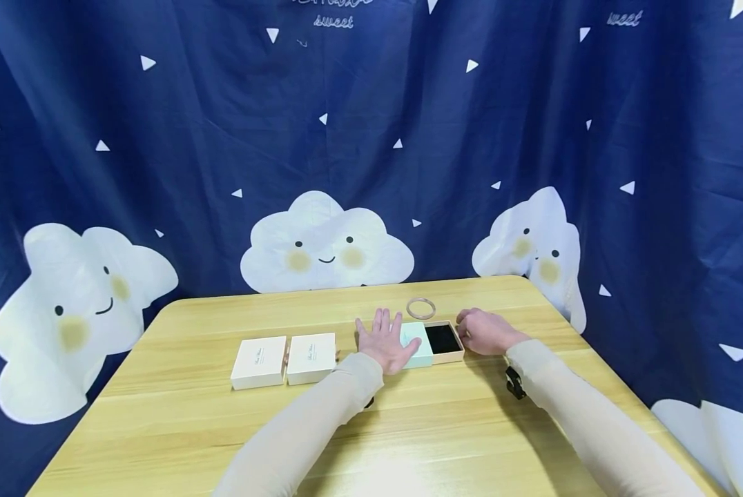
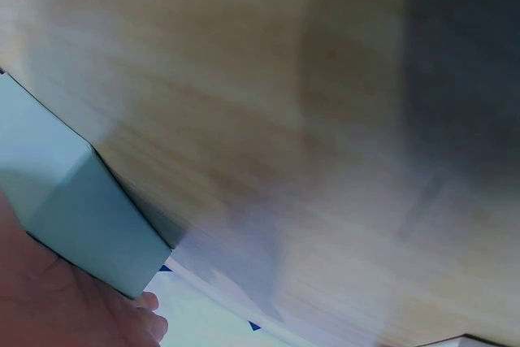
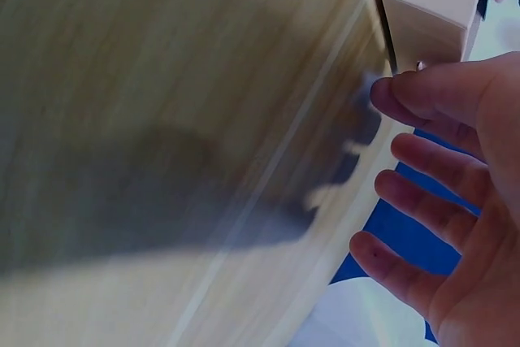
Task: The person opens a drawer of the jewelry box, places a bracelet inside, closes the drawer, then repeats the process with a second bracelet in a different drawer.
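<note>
A mint-green drawer-style gift box (image 1: pixel 416 339) lies on the table with its pinkish inner drawer (image 1: pixel 448 357) slid partly out to the right, showing a black lining. My left hand (image 1: pixel 384 345) rests on the mint sleeve with its fingers straight and spread. In the left wrist view, the palm lies along the sleeve's side (image 2: pixel 101 217). My right hand (image 1: pixel 485 331) is at the drawer's outer end. Its thumb and index finger pinch together beside a small metal stud there, while the other fingers are loose (image 3: pixel 431 201). What they pinch is mostly hidden, apparently a pull tab.
A thin round bangle (image 1: pixel 421 318) lies behind the mint box. Left of my left hand stand two white lidded boxes, the left one (image 1: pixel 259 359) and the right one (image 1: pixel 311 355), side by side with small tabs. A blue cloud-patterned curtain (image 1: pixel 346 159) hangs behind the wooden table (image 1: pixel 191 414).
</note>
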Tool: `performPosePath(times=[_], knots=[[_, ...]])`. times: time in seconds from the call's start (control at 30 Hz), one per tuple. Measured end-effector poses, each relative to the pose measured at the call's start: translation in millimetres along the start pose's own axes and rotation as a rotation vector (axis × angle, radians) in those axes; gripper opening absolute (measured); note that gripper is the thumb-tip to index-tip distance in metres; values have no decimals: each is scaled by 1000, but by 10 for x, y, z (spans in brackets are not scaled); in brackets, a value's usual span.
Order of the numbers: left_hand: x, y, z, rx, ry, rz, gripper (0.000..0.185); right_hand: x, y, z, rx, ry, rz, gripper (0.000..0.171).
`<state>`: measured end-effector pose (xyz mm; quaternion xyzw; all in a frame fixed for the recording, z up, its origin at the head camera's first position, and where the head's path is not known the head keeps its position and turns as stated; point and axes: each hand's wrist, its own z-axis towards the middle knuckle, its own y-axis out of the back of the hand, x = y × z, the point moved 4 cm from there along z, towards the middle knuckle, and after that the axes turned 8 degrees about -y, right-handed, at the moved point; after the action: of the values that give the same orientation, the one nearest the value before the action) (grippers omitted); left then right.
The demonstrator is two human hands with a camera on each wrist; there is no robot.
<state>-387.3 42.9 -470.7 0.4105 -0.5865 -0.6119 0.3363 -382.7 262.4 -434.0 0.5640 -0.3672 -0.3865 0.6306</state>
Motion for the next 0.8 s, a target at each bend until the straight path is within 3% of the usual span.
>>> performPosePath(times=[0.23, 0.47, 0.8], knots=[[-2, 13, -4, 5, -1, 5, 85, -30, -4, 34, 64, -40, -5, 14], [1, 23, -20, 13, 3, 0, 85, -75, 41, 72, 147, -137, 25, 3], [-27, 76, -67, 0, 1, -5, 83, -62, 233, 196, 131, -171, 12, 8]])
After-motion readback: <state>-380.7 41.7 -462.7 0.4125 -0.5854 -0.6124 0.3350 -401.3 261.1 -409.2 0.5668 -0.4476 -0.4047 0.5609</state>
